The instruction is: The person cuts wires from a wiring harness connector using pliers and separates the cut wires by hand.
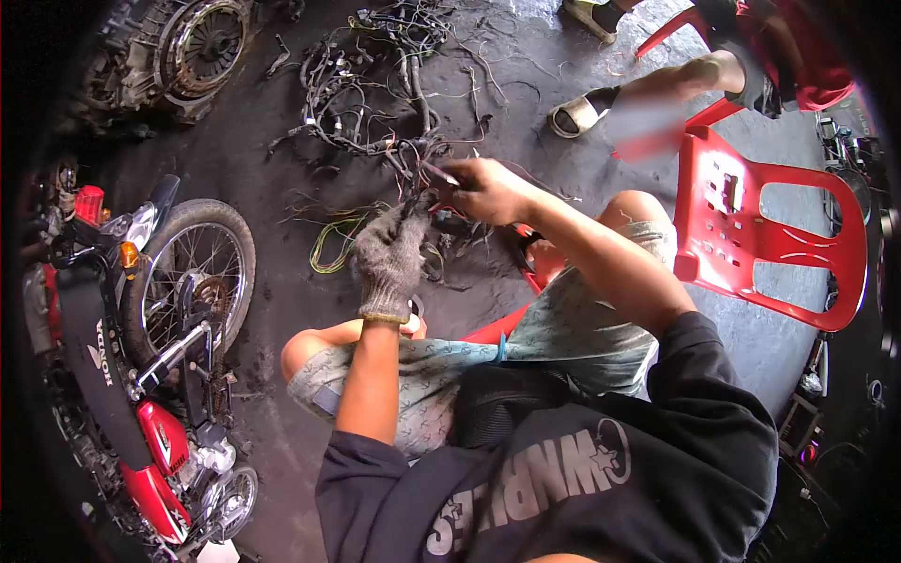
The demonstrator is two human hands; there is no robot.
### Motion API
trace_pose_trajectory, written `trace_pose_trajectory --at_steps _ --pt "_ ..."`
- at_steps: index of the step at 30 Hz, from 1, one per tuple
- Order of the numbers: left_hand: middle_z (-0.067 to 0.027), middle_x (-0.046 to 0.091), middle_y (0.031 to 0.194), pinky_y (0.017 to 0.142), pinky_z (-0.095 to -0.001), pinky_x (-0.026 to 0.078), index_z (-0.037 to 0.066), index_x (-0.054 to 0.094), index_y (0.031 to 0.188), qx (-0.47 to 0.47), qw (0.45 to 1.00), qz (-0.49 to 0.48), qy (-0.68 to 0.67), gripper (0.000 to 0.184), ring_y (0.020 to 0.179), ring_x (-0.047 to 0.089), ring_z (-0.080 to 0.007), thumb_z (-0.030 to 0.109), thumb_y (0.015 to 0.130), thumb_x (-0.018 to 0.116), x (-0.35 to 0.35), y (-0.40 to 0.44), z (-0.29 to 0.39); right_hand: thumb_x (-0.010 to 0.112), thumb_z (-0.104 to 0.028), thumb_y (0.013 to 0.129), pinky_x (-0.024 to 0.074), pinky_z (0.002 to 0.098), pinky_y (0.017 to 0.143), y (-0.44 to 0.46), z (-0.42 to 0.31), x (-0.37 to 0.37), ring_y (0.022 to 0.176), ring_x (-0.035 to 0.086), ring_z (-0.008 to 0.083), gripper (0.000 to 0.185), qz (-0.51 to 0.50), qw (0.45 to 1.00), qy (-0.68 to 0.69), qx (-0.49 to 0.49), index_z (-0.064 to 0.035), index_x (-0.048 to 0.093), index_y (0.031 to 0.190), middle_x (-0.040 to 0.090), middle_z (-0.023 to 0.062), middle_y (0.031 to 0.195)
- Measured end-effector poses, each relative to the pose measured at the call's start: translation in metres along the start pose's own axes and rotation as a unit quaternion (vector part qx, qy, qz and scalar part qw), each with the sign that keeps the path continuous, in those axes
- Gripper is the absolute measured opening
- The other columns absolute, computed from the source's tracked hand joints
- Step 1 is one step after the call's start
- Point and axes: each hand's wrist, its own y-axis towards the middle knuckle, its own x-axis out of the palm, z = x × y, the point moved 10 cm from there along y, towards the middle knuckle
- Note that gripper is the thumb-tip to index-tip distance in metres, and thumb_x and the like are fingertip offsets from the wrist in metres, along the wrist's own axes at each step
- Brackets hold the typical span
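Observation:
A large wiring harness (413, 89) of tangled, mostly dark wires lies on the floor in front of me. My left hand (389, 253) wears a grey knitted glove, and its fingers are closed on the near end of the harness wires. Close beside it, my bare right hand (488, 190) is closed around a slim tool (441, 174) that points toward those wires; its exact kind is unclear. Yellow-green loose wires (333, 244) lie left of the glove. Exactly where the fingertips meet the wires is partly hidden.
A red motorcycle (160, 436) stands at the left, its wheel near my knee. An engine part with a round clutch (202, 52) sits at the upper left. To the right is a red plastic chair (723, 197); another person's foot (577, 117) rests beyond the harness.

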Motion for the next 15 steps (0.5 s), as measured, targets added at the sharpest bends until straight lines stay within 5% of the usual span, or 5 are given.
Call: trace_pose_trajectory --at_steps 3,5,8,11,15 --pt "-0.0011 0.066 0.08 0.06 -0.0235 0.045 -0.001 0.068 0.099 0.046 0.992 0.029 0.117 0.017 0.068 0.056 -0.0068 0.01 0.088 0.061 -0.005 0.002 0.019 0.062 -0.031 0.083 0.0482 0.0413 0.077 0.003 0.028 0.023 0.088 0.066 0.0317 0.033 -0.036 0.998 -0.019 0.053 -0.0023 0.065 0.1 0.066 0.0218 0.089" --pt "-0.0029 0.066 0.083 0.057 -0.0233 0.047 0.0 0.067 0.101 0.034 0.998 0.011 -0.056 0.016 0.069 0.059 -0.0072 0.006 0.087 0.061 -0.01 0.006 0.002 0.063 -0.031 0.08 0.049 0.0443 0.075 0.002 0.029 0.027 0.088 0.064 0.0367 0.034 -0.001 0.996 -0.071 0.046 -0.0024 0.066 0.098 0.066 0.0218 0.088" --pt "-0.0057 0.067 0.101 0.087 -0.0282 0.045 -0.001 0.066 0.104 -0.024 0.996 -0.066 -0.049 0.02 0.092 0.06 -0.0142 0.007 0.086 0.062 -0.003 -0.002 0.005 0.06 -0.022 0.076 0.0498 0.0434 0.076 -0.001 0.034 0.029 0.087 0.065 0.0342 0.032 -0.014 0.995 -0.06 0.074 -0.0019 0.066 0.1 0.067 0.0214 0.09" --pt "-0.0041 0.066 0.101 0.086 -0.0287 0.045 0.002 0.067 0.103 -0.086 0.987 -0.066 -0.119 0.019 0.094 0.059 -0.0137 0.014 0.09 0.058 0.011 -0.012 0.021 0.062 -0.021 0.074 0.0503 0.0411 0.077 -0.009 0.012 0.027 0.088 0.065 0.029 0.036 -0.04 0.997 -0.041 0.045 -0.002 0.065 0.104 0.067 0.0189 0.094" --pt "-0.0019 0.063 0.094 0.077 -0.0305 0.047 0.005 0.063 0.099 0.004 0.978 -0.056 -0.201 0.028 0.084 0.057 -0.0143 0.032 0.095 0.055 0.002 -0.009 0.008 0.065 -0.016 0.068 0.05 0.0416 0.072 -0.014 -0.023 0.021 0.084 0.064 0.0318 0.032 0.022 0.989 -0.107 -0.1 -0.0032 0.061 0.097 0.066 0.0176 0.089"
